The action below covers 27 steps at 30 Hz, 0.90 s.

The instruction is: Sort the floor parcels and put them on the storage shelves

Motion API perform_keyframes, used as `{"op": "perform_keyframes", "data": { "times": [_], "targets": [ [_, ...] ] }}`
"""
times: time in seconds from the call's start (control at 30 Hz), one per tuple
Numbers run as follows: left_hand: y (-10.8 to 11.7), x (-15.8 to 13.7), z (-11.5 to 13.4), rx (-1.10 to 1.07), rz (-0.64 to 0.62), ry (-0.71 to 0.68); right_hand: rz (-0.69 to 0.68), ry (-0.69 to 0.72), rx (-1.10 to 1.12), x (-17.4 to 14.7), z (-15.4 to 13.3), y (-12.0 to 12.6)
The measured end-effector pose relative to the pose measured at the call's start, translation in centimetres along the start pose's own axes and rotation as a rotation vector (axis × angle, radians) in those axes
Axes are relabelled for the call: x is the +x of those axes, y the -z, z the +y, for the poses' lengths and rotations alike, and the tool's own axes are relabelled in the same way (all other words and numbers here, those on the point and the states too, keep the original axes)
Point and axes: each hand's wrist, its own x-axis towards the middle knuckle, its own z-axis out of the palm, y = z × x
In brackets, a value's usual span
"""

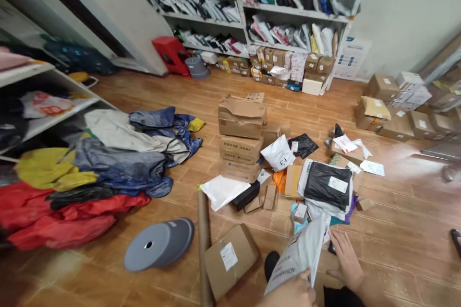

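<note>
A large white plastic mailer bag [300,252] with dark printing stands tilted at the bottom of the view. My left hand [293,290] is closed around its lower right edge. Just right of the bag, my right hand [345,256] has its fingers stretched out and holds nothing I can see. A small dark object [332,248] shows partly beside its fingertips; I cannot make out its kind. Beyond the bag lies a black plastic parcel [326,184] with a white label, on top of a pile of parcels. A small white box [300,212] sits left of that pile.
Stacked cardboard boxes [241,122] stand mid-floor, with a labelled carton [232,261] nearer me beside a long brown tube [203,244]. A grey stool [160,244] and heaped rainwear [118,163] are on the left. Parcel-filled shelves [297,11] line the back; more boxes [396,122] stand right.
</note>
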Motion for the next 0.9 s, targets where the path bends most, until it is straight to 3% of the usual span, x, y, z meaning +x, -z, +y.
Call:
{"op": "perform_keyframes", "data": {
  "times": [0.2,0.37,0.53,0.67,0.8,0.9],
  "targets": [
    [1.9,15.6,8.8,0.28,0.034,-0.025,-0.001,0.052,-0.077,-4.6,13.6,6.9],
    [0.0,28.6,14.3,0.377,0.174,-0.021,0.144,0.103,-0.111,-9.5,26.1,11.1],
    [-1.6,35.6,16.8,0.34,0.243,-0.101,0.287,0.103,-0.212,-15.0,35.3,15.9],
    [0.2,38.4,16.9,0.288,0.271,-0.253,0.317,0.083,-0.222,-16.5,38.1,20.6],
    [2.8,42.0,16.2,0.323,0.218,-0.346,0.111,0.038,-0.125,-15.9,37.4,24.9],
    [4.7,44.7,14.9,0.347,0.147,-0.261,-0.08,0.087,-0.033,-15.1,37.0,26.6]
  ]
}}
